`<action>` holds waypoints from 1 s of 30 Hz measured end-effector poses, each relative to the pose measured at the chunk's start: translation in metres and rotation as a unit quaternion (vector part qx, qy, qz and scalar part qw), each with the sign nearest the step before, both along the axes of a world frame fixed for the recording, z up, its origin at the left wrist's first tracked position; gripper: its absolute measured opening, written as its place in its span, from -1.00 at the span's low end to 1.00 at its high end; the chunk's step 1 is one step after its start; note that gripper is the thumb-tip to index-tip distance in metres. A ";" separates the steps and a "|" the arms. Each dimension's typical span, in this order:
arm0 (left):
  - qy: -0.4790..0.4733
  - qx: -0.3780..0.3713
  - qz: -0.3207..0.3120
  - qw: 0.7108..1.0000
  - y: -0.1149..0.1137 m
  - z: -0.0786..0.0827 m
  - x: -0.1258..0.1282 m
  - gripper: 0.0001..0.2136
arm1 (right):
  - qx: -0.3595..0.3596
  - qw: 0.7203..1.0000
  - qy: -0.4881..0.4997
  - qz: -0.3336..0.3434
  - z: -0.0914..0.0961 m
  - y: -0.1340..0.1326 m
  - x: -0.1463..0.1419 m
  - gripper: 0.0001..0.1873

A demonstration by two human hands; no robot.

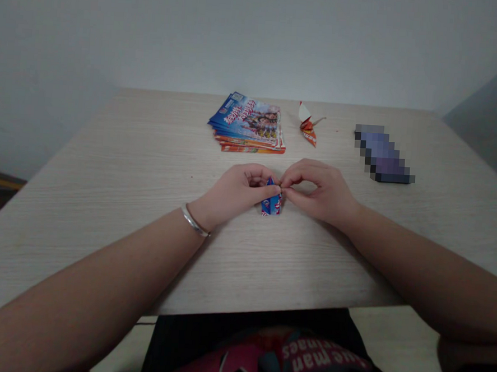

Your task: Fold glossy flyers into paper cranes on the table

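Over the middle of the table, a small folded piece of blue printed paper (272, 206) with red and white markings is held between my hands. My left hand (248, 187) pinches it, thumb lying across its front and the fingers curled behind. At the paper's right edge, my right hand (322, 187) has its thumb and forefinger pressed together on it. The fingertips of both hands nearly meet and cover part of the folds there.
Behind my hands lies a fanned stack of printed leaflets (248, 118). Right of it sits an orange and white folded paper crane (307, 125). A dark, pixelated phone-like object (383, 155) rests further right. The wooden table (128, 145) meets a wall at the back.
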State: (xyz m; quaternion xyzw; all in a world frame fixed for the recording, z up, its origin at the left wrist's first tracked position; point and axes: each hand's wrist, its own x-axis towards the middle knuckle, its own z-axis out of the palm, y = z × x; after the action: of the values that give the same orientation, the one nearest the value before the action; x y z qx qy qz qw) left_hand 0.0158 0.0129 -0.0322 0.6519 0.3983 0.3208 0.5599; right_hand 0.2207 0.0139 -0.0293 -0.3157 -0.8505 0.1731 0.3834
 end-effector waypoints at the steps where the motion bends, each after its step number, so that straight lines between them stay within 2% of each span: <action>1: 0.002 -0.002 0.001 1.000 0.000 0.000 0.000 -0.81 | -0.014 1.000 0.000 -0.003 0.000 0.000 0.000 -0.92; 5: 0.002 0.002 -0.007 1.000 0.000 0.000 -0.001 -0.81 | -0.048 0.999 0.000 -0.010 0.000 -0.001 0.000 -0.93; 11: -0.006 -0.014 -0.014 1.000 0.000 -0.001 -0.002 -0.82 | -0.043 0.999 0.000 -0.005 -0.001 -0.001 0.001 -0.93; 15: -0.012 -0.008 0.021 1.000 0.000 0.000 0.000 -0.83 | -0.112 0.993 0.023 -0.036 -0.001 -0.002 -0.001 -0.97; 20: -0.021 -0.012 0.032 0.999 0.000 0.001 0.001 -0.83 | -0.199 0.978 0.026 -0.057 -0.006 -0.002 -0.003 -0.93; 30: 0.008 0.003 0.037 0.999 -0.001 0.001 0.000 -0.83 | -0.209 0.975 0.045 -0.064 -0.006 0.000 -0.007 -0.95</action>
State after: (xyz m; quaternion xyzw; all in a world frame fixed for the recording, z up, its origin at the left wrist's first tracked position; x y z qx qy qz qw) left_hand 0.0161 0.0122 -0.0314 0.6409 0.4253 0.3375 0.5427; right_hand 0.2137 0.0137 -0.0355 -0.4344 -0.7557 0.3358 0.3570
